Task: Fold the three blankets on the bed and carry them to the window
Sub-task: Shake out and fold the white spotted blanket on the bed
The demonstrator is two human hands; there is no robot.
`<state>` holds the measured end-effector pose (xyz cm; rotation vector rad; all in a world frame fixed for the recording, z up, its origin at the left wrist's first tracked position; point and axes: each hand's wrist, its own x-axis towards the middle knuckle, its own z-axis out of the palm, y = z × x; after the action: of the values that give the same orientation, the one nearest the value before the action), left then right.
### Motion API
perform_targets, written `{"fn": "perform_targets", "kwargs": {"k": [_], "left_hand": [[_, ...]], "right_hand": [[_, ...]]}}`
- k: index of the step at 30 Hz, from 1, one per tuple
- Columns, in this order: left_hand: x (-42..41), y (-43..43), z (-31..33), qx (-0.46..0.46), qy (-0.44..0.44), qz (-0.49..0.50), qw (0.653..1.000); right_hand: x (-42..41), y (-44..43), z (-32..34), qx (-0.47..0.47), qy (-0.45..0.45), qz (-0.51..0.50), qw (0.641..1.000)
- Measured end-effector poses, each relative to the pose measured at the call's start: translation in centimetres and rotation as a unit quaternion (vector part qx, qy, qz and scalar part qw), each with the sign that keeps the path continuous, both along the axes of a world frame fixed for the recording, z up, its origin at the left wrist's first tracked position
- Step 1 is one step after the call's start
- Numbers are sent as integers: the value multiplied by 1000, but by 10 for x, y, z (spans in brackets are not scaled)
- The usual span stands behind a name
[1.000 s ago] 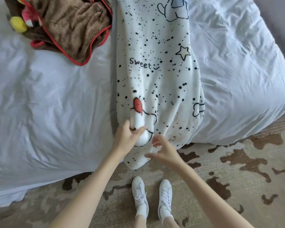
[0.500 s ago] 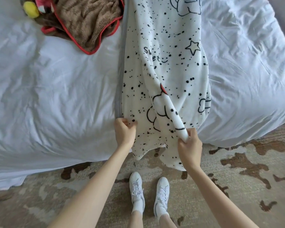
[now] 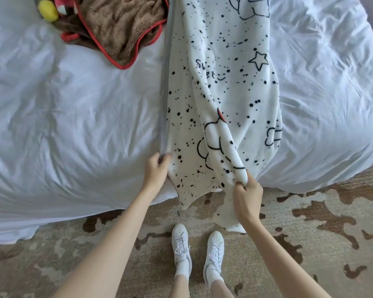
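We hold the white blanket (image 3: pixel 224 82) at its near end with both hands. The left hand (image 3: pixel 156 171) pinches the left edge, and the right hand (image 3: pixel 247 194) is clenched on a gathered fold. The hands are set apart, we judge, to square the end for the next fold. The blanket lies lengthwise on the bed (image 3: pixel 73 125), with its end hanging toward the carpet (image 3: pixel 310 233). No container shows. The bed also bears a crumpled brown blanket (image 3: pixel 121 29), not yet folded.

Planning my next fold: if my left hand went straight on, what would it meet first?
Likely the spotted white blanket whose edge your left hand grips; it points up and right across it. The brown blanket lies further left.
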<state>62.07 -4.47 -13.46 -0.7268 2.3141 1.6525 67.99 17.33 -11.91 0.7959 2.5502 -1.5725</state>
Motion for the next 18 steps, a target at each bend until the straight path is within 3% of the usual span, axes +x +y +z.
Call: {"fn": "perform_targets", "kwargs": {"k": [4, 7, 12, 18], "left_hand": [[14, -11, 7, -61, 69, 26, 995], [18, -5, 10, -4, 33, 1, 999], [23, 53, 45, 112, 11, -163, 980], [10, 70, 62, 171, 17, -275, 946]], "right_hand": [[-2, 2, 4, 13, 18, 8, 1000], [-1, 3, -1, 63, 19, 81, 995], [0, -22, 0, 161, -37, 243, 956], [-24, -27, -5, 143, -29, 119, 982]]}}
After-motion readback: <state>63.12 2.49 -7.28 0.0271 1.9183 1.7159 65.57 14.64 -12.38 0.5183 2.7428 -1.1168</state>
